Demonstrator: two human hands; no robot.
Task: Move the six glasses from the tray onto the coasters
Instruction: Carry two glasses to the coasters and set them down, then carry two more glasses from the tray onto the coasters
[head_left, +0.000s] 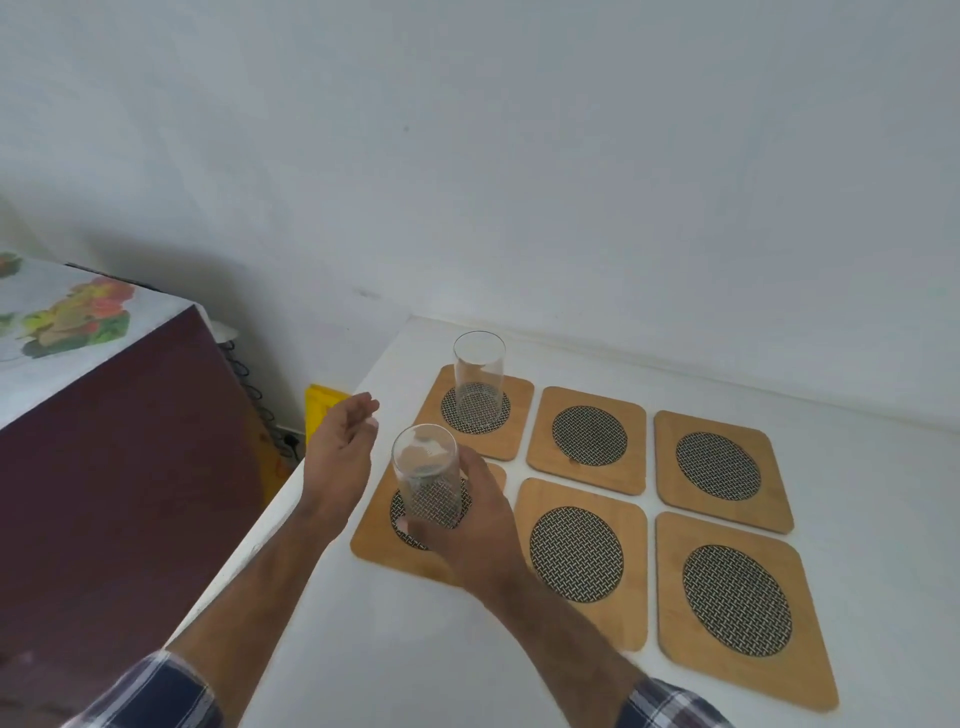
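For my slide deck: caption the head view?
Right hand sets second glass on near-left coaster; left hand open.

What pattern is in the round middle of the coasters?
A black-and-white woven mesh pattern on each coaster, clearest in the head view.

Soft, even daylight on the white wall (519, 156); faint shadows only. Wide-angle bending toward 9 and 3 o'clock. Sleeve (150, 696) at 7 o'clock blurred.

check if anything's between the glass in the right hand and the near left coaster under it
Nothing visible. The right hand holds the glass upright right over the near left coaster, whose mesh centre carries no other object. The other glass stands apart on the far left coaster.
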